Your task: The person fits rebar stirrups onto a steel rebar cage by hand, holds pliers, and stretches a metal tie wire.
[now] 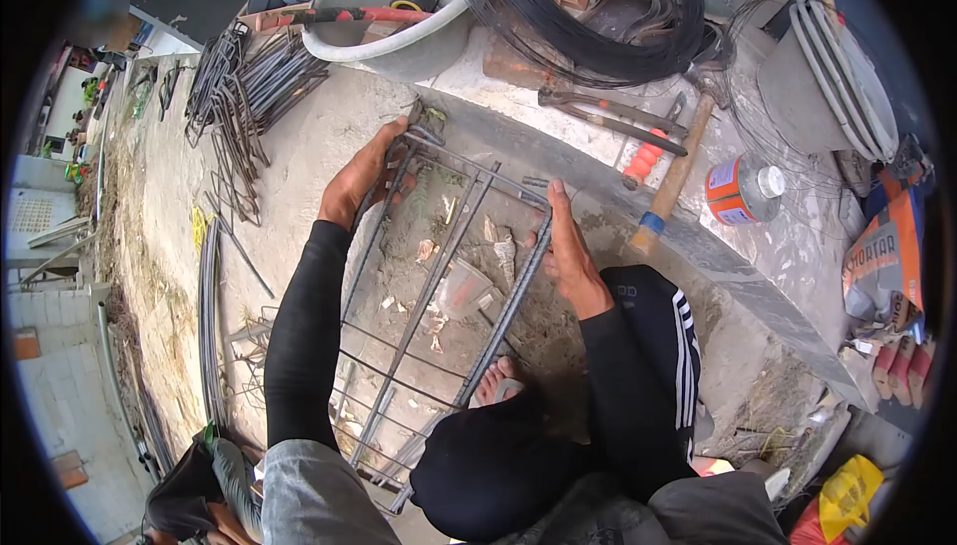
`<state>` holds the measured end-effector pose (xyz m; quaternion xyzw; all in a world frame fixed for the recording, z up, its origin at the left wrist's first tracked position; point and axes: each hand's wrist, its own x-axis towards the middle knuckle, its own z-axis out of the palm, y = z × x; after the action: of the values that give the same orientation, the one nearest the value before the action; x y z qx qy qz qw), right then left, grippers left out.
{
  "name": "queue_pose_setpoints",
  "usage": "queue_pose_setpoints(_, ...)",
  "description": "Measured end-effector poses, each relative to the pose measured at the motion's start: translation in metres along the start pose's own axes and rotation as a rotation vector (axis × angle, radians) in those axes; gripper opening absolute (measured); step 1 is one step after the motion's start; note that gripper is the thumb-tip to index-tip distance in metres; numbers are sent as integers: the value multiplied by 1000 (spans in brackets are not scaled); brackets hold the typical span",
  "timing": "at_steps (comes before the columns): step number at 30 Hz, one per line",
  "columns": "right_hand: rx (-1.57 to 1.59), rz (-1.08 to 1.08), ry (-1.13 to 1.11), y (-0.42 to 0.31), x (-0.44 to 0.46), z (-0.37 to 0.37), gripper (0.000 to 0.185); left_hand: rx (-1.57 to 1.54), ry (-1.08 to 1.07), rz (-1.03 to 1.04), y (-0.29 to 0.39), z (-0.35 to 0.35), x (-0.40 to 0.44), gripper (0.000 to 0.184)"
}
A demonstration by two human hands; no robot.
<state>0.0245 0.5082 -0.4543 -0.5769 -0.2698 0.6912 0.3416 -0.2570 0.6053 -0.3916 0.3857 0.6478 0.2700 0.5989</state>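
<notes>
A long rebar cage, made of ribbed steel bars with thin square stirrups, stretches from between my hands back toward my body. My left hand grips its left side near the far end, the fingers curled around the bar and partly hidden. At the far right corner, my right hand holds the bar on that side, thumb laid along it and fingers partly behind it. Through the bars, a crushed clear plastic cup and bits of debris show on the ground.
On the concrete ledge lie a bolt cutter, a wooden-handled hammer, a plastic bottle and a coil of black wire. A large basin stands behind. Bent stirrups are piled left. Another person is at lower left.
</notes>
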Motion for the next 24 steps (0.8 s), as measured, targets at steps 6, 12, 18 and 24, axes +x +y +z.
queue_pose_setpoints(6,8,58,16,0,1,-6,91,-54,-80,14,-7,-1,9,50)
queue_pose_setpoints(12,60,46,-9,-3,-5,-7,85,-60,-81,32,2,3,-1,48)
queue_pose_setpoints(18,26,41,-36,-4,-3,-11,86,-62,-148,26,-3,-5,10,52)
queue_pose_setpoints(24,-18,-42,-17,-2,2,-11,87,-112,-120,56,-8,-7,7,51)
